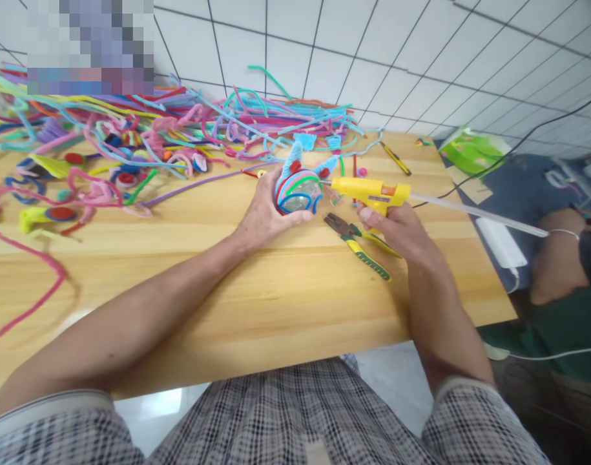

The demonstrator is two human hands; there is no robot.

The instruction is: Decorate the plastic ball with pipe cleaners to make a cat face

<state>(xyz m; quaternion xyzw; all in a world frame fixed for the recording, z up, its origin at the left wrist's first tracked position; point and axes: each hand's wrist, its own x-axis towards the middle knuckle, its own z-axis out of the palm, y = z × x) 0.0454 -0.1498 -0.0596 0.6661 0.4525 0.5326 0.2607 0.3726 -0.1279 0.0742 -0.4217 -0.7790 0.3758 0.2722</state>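
Note:
My left hand (pixel 266 210) is closed around a small round craft piece (pixel 299 188) wrapped in blue, red and green pipe cleaners, with a blue ear-like tuft on top. My right hand (pixel 394 229) grips a yellow hot glue gun (pixel 370 192). Its nozzle points left and sits right at the side of the craft piece. A clear glue stick (pixel 474 212) sticks out of the gun's back toward the right. Both hands hover just above the wooden table (pixel 276 303).
Green-handled pliers (pixel 357 243) lie under my right hand. A big heap of coloured pipe cleaners (pixel 145 135) covers the table's far left. A yellow utility knife (pixel 396 159) lies far right. A green box (pixel 472 150) and another person's arm (pixel 561 258) are to the right.

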